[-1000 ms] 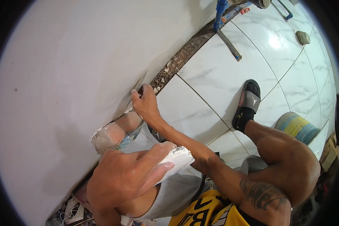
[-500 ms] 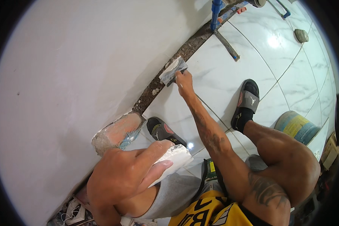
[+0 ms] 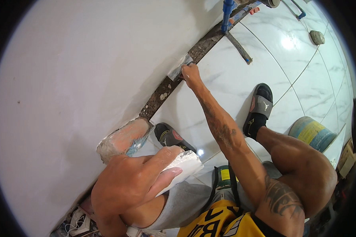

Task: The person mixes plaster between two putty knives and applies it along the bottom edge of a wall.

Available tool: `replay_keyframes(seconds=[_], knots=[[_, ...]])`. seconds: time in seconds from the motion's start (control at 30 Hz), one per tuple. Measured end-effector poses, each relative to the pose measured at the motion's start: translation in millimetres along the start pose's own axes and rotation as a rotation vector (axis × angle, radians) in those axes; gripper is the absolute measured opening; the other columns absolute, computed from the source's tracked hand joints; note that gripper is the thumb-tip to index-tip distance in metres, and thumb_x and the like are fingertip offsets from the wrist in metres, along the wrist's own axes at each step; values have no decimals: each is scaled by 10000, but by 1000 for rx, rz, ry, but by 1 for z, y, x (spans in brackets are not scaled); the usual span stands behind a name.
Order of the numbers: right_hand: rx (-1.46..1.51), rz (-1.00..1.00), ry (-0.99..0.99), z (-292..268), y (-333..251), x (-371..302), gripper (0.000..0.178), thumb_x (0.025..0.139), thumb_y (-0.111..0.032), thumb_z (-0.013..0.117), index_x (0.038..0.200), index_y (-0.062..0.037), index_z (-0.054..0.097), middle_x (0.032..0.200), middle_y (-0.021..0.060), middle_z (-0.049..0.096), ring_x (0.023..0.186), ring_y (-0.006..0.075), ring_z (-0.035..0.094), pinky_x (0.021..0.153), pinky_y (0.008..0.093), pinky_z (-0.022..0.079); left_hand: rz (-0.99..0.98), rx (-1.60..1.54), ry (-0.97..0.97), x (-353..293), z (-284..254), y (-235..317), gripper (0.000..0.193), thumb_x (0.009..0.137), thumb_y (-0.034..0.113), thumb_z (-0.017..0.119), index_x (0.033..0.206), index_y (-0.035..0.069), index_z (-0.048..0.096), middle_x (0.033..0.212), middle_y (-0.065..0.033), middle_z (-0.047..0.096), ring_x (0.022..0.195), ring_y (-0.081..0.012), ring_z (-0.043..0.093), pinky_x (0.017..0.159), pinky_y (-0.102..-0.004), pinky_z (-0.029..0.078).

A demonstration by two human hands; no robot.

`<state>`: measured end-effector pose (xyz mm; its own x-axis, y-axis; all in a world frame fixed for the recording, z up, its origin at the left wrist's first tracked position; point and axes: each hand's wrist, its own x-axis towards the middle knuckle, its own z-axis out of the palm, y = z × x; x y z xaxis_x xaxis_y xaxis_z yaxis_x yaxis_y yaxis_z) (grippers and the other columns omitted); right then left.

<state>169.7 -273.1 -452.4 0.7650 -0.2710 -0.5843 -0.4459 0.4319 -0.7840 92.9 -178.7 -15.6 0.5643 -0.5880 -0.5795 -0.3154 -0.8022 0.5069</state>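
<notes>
My right hand (image 3: 190, 75) is closed around a broad putty knife (image 3: 178, 68), most of whose handle the fingers hide. Its wide blade, smeared with white putty, lies against the foot of the white wall (image 3: 87, 71), just above a rough dark gap (image 3: 157, 96) between wall and floor tiles. Close to my body, my left hand (image 3: 162, 164) grips a white trough-like piece (image 3: 184, 166) with lumpy white putty along its far edge. The underside of that piece is out of sight.
Blue pipes (image 3: 227, 15) rise at the far end of the gap. A broken wall base (image 3: 122, 138) with exposed orange material juts out at left. White marbled tiles (image 3: 221, 91) carry a short pipe stub (image 3: 240, 49), a stone (image 3: 317, 37) and a round tub (image 3: 311, 132). My sandalled feet flank my right arm.
My right hand has shifted slightly left and up, bringing the putty knife closer in against the wall base with its blade turned. My left hand and the white piece stay put.
</notes>
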Motion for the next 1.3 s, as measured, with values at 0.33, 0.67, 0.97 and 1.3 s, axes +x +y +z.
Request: replay_keyframes(seconds=[0.33, 0.67, 0.97, 1.3], knots=[[188, -67, -261, 10, -98, -45, 253, 873, -122, 515, 930, 122, 546, 850, 109, 559, 753, 206, 613, 758, 342, 561, -26, -5, -16, -4, -2, 1, 334, 732, 91, 732, 1042, 17, 631, 1009, -225, 635, 736, -371, 646, 644, -378, 518], [78, -118, -116, -20, -164, -100, 220, 868, -127, 552, 897, 90, 567, 932, 129, 588, 765, 211, 616, 785, 325, 549, -33, 3, -13, -7, -2, 0, 329, 733, 84, 729, 1037, 9, 628, 1022, -227, 627, 760, -386, 635, 664, -385, 517], [185, -105, -65, -69, -38, 14, 146, 821, -78, 534, 803, 64, 562, 804, 103, 589, 717, 183, 589, 671, 326, 520, -20, -39, -44, 5, -4, 3, 343, 708, 65, 736, 1026, 0, 624, 1051, -240, 610, 792, -403, 615, 685, -390, 506], [-370, -303, -22, -60, -42, 40, 212, 815, -129, 509, 721, 61, 518, 681, 114, 520, 619, 187, 535, 592, 353, 493, -8, -29, -30, 7, -5, 1, 358, 688, 57, 734, 1021, -9, 620, 1124, -262, 579, 883, -422, 590, 755, -408, 496]])
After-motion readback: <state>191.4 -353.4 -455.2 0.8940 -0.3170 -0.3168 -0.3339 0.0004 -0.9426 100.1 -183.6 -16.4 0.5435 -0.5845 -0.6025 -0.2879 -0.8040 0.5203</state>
